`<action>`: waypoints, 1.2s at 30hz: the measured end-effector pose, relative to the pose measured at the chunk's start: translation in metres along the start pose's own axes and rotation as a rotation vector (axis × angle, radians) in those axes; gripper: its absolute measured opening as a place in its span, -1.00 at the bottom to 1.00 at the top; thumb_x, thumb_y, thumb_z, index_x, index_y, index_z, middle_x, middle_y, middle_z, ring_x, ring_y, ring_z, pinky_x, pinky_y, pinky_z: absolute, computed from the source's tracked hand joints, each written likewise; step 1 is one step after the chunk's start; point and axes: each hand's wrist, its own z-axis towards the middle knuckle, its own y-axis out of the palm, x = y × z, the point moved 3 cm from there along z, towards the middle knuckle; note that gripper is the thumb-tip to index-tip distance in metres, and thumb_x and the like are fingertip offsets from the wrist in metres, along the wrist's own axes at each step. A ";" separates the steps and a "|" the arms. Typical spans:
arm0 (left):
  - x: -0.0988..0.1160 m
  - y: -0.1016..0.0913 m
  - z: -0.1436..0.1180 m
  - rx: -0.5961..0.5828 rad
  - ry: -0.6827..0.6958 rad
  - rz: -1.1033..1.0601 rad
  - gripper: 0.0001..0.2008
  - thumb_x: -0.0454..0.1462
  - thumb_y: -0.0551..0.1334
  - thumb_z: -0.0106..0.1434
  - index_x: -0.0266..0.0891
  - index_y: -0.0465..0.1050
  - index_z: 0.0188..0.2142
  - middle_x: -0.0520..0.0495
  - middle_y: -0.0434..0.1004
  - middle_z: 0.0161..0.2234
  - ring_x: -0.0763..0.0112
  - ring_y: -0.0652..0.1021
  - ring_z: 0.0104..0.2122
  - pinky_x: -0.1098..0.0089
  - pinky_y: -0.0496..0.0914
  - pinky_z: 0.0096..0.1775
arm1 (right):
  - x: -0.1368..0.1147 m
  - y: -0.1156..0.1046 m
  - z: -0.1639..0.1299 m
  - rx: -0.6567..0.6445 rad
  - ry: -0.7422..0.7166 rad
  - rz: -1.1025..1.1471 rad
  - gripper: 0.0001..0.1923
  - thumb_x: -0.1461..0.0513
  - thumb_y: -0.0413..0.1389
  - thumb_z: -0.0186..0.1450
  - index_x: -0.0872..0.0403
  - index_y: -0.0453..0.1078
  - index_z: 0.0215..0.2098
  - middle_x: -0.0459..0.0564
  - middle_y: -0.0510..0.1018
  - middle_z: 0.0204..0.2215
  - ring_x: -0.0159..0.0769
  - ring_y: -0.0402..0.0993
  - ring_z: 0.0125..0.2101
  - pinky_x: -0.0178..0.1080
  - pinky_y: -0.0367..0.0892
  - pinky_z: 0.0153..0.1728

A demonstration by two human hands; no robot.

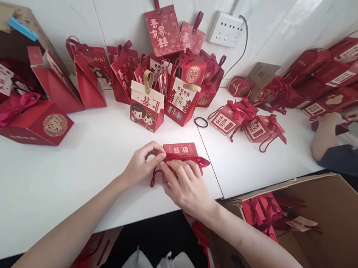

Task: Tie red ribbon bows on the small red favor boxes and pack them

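Both hands are on the small red box at the counter edge: the left hand pinches the red ribbon, the right hand presses fingers onto its knot. The bow looks half-tied; finished boxes stand behind, more wait in the carton beside it.

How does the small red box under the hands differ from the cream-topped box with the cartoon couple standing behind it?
The small red box lies flat on the white table; the cartoon-couple box stands upright. The small red box is red all over with a dark red ribbon, pinched by the left hand and right hand; the cartoon-couple box has a cream top and tan loop handle, and nobody touches it. Both carry printed Chinese characters.
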 end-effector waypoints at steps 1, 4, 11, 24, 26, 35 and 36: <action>-0.001 -0.001 0.001 0.015 0.004 0.009 -0.86 -0.19 0.15 0.23 -0.20 0.35 -0.40 0.03 0.39 -0.43 0.43 0.43 -0.39 0.39 0.37 -0.27 | 0.001 0.003 0.000 0.006 0.018 0.002 -0.68 0.29 -0.07 0.34 0.16 0.27 0.04 0.15 0.48 -0.17 -0.14 0.37 -0.17 -0.07 0.24 -0.14; -0.002 -0.002 0.002 0.042 0.024 0.036 -0.84 -0.18 0.14 0.25 -0.20 0.34 -0.41 0.02 0.38 -0.43 0.43 0.43 -0.38 0.39 0.36 -0.26 | 0.004 0.002 -0.002 0.031 0.035 0.048 -0.77 0.26 -0.01 0.34 0.17 0.35 -0.09 0.11 0.48 -0.31 -0.19 0.35 -0.31 -0.12 0.27 -0.27; 0.005 -0.002 0.003 0.132 0.141 0.184 -0.87 -0.22 0.12 0.24 -0.20 0.32 -0.40 -0.06 0.37 -0.27 0.34 0.43 -0.18 0.31 0.35 -0.09 | 0.010 -0.011 -0.006 0.007 -0.018 0.182 -0.77 0.31 -0.04 0.36 0.19 0.32 -0.05 0.08 0.43 -0.33 -0.25 0.28 -0.34 -0.18 0.32 -0.30; 0.047 0.027 0.025 -0.270 0.133 0.380 -0.95 -0.29 0.18 0.17 -0.17 0.39 -0.41 0.00 0.41 -0.14 0.34 0.45 -0.11 0.30 0.35 -0.03 | 0.016 -0.008 -0.015 0.179 -0.054 0.284 -0.81 0.45 -0.05 0.30 0.16 0.37 -0.31 0.03 0.40 -0.38 -0.33 0.28 -0.33 -0.27 0.32 -0.29; 0.040 0.028 0.021 -0.179 0.123 0.347 -0.96 -0.30 0.20 0.16 -0.17 0.40 -0.42 0.00 0.41 -0.13 0.34 0.44 -0.08 0.31 0.34 0.01 | 0.017 -0.008 -0.017 0.188 -0.093 0.302 -0.79 0.46 -0.07 0.30 0.15 0.36 -0.31 0.01 0.41 -0.37 -0.33 0.29 -0.32 -0.25 0.31 -0.26; 0.032 0.027 0.018 -0.134 0.081 0.294 -0.97 -0.29 0.23 0.14 -0.17 0.45 -0.43 0.00 0.43 -0.12 0.33 0.43 -0.05 0.29 0.31 0.04 | 0.003 -0.012 -0.018 0.206 -0.228 0.326 -0.77 0.44 -0.10 0.31 0.15 0.37 -0.34 -0.05 0.46 -0.45 -0.37 0.35 -0.31 -0.22 0.28 -0.16; 0.033 0.027 0.018 -0.132 0.083 0.291 -0.97 -0.29 0.23 0.14 -0.17 0.45 -0.42 0.00 0.44 -0.12 0.33 0.43 -0.05 0.28 0.31 0.04 | 0.002 -0.013 -0.018 0.204 -0.231 0.329 -0.77 0.43 -0.10 0.31 0.15 0.37 -0.34 -0.05 0.46 -0.46 -0.37 0.36 -0.31 -0.22 0.28 -0.16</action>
